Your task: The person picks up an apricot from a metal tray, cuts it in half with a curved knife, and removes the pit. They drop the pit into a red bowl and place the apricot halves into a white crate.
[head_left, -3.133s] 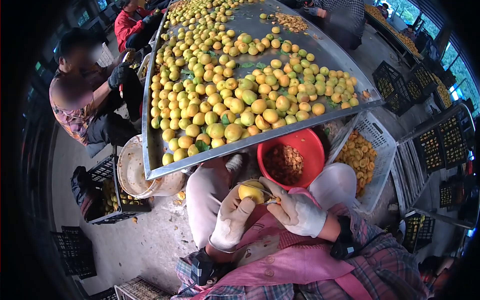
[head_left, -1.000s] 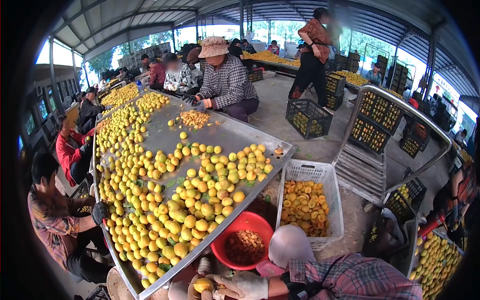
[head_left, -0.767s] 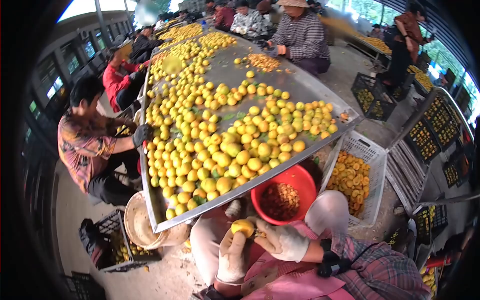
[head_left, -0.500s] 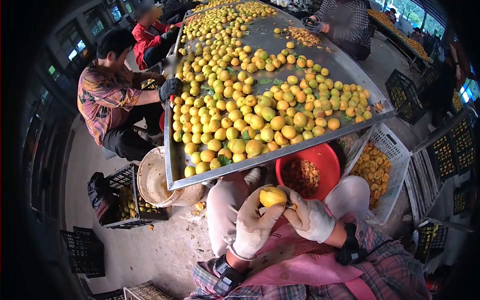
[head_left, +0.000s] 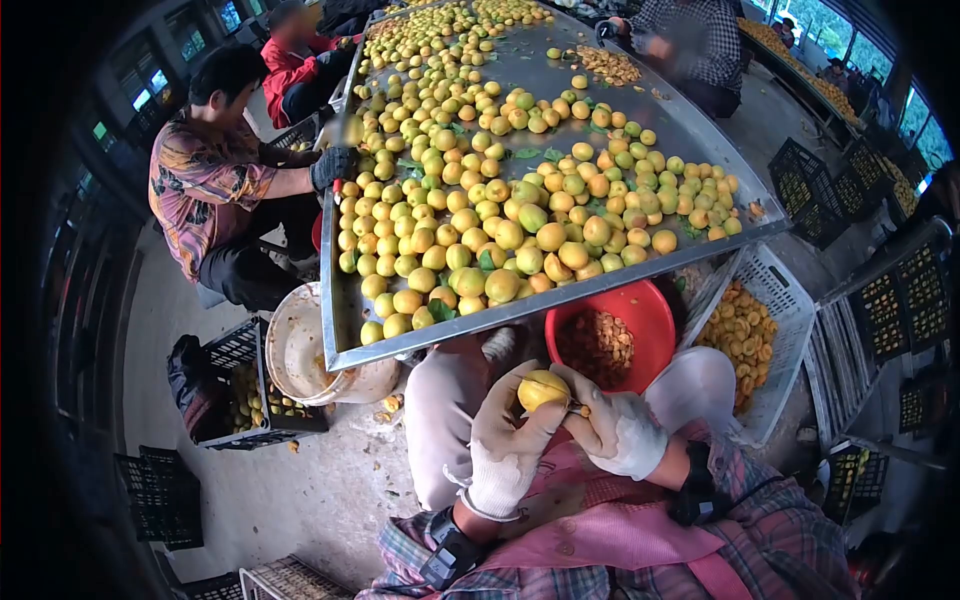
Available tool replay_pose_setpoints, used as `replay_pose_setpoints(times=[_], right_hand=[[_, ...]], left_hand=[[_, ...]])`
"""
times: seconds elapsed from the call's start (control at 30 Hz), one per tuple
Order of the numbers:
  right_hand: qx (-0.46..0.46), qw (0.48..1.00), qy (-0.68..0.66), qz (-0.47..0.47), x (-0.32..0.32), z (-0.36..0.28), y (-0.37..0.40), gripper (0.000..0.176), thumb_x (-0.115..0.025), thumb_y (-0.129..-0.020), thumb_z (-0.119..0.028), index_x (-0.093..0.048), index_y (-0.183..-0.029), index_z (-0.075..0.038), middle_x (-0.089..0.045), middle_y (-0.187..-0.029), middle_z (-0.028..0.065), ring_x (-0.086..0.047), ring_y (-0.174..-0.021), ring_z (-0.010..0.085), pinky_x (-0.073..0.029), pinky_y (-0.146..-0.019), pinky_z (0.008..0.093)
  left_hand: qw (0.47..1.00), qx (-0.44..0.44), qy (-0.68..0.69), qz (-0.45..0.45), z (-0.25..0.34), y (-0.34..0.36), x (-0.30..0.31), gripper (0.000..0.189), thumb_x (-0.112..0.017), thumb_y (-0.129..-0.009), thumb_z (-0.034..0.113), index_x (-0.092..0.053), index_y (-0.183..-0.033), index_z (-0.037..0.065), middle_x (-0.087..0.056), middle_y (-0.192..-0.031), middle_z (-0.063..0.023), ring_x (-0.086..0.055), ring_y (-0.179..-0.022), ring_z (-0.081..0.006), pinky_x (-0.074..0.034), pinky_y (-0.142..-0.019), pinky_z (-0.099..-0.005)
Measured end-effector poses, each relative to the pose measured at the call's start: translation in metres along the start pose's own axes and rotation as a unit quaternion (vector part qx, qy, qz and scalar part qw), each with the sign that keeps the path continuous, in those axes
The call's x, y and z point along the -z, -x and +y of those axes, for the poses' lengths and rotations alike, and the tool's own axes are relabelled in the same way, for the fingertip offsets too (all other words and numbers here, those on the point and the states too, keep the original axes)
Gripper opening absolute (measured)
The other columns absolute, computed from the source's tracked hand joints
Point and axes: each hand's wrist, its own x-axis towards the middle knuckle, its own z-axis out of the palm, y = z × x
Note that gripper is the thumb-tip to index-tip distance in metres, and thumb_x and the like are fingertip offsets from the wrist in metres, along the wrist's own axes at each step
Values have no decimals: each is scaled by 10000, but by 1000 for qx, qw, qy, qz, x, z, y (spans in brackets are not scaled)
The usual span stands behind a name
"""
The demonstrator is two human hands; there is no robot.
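Note:
My left hand [head_left: 508, 440], in a pale work glove, grips a yellow apricot [head_left: 543, 389] between thumb and fingers. A dark line runs along the fruit's upper side. Right against it, my gloved right hand [head_left: 620, 432] is closed, its fingertips near the apricot. A small brown-ended tool [head_left: 580, 409] pokes out below the right fingertips; most of it is hidden. Both hands are held above my lap, in front of a red basin [head_left: 655, 335] with brown pits or fruit pieces inside.
A metal table [head_left: 560, 317] carries many apricots before me. At right is a white crate [head_left: 790, 290] of opened fruit. A white bucket [head_left: 290, 340] and a black crate [head_left: 262, 437] stand left. A person in a patterned shirt [head_left: 205, 185] works at the table's left side; others sit farther back.
My view has shifted slightly. Both hands keep nearly the same grip, and the apricot appears slightly turned. Across the table, the hands of the person in a checked shirt have moved.

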Motion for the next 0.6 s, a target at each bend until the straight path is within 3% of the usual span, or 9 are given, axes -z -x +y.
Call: replay_pose_setpoints(times=[0.1, 0.23, 0.3, 0.33, 0.4, 0.43, 0.5, 0.53, 0.6], right_hand=[[79, 994, 3, 74, -8, 5, 0, 588, -587, -878, -190, -350, -1378, 10, -604, -1148, 191, -647, -743, 315, -524, -617, 406], [83, 994, -5, 77, -10, 7, 0, 598, -571, -868, -164, -334, -1384, 23, -606, -1154, 188, -647, -707, 316, -528, -613, 409], [73, 995, 6, 60, -6, 3, 0, 607, -557, -841, -113, -330, -1386, 28, -600, -1168, 196, -645, -699, 320, -531, -620, 409], [71, 996, 7, 61, -6, 2, 0, 607, -557, -841, -113, -330, -1386, 28, -600, -1168, 196, -645, -699, 320, -531, -620, 409], [53, 997, 0, 50, -5, -1, -4, 547, -519, -819, -66, -389, -1337, 52, -659, -987, 175, -625, -607, 309, -512, -545, 427], [54, 997, 0, 50, -8, 1, -5, 547, -519, -819, -66, -389, -1337, 52, -659, -987, 175, -625, -607, 309, -512, -545, 427], [94, 991, -9, 98, -17, 6, -7, 549, -521, -820, -68, -384, -1336, 62, -652, -1016, 184, -626, -608, 308, -510, -541, 425], [95, 991, -10, 97, -18, 5, -7, 549, -521, -820, -68, -384, -1336, 62, -652, -1016, 184, -626, -608, 308, -510, -541, 425], [86, 992, 5, 91, -20, 5, -4, 605, -549, -830, -99, -333, -1379, 36, -621, -1095, 211, -629, -659, 319, -520, -600, 414]], left_hand=[[996, 35, 76, -32, 2, -2, 4, 443, -654, -904, 319, -541, -1159, -26, -623, -1004, -64, -578, -936, -131, -460, -867, -278], [995, 63, 62, -49, -1, -1, 5, 415, -702, -856, 278, -564, -1122, -9, -632, -985, -90, -600, -927, -176, -473, -842, -304], [978, -76, -191, 20, 2, -1, 1, 441, -737, -798, 252, -567, -1114, -4, -630, -960, -130, -614, -913, -250, -484, -819, -333], [979, -76, -190, 18, 4, -3, 2, 441, -737, -798, 252, -567, -1114, -4, -630, -960, -130, -614, -913, -250, -484, -819, -333], [911, -193, -362, 32, 8, -6, 6, 471, -751, -755, 225, -565, -1124, 0, -619, -956, -161, -613, -908, -301, -490, -814, -345], [911, -193, -362, 34, 5, -6, 7, 471, -751, -755, 225, -565, -1124, 0, -619, -956, -161, -613, -908, -301, -490, -814, -345], [979, -101, -175, 32, -5, -4, 7, 476, -752, -760, 237, -565, -1127, -1, -619, -976, -158, -612, -899, -296, -487, -815, -348], [979, -101, -176, 33, -2, -3, 5, 476, -752, -760, 237, -565, -1127, -1, -619, -976, -158, -612, -899, -296, -487, -815, -348], [999, 1, 47, 14, 7, -1, 0, 449, -735, -770, 234, -566, -1113, 0, -615, -994, -165, -609, -887, -309, -485, -812, -355]])
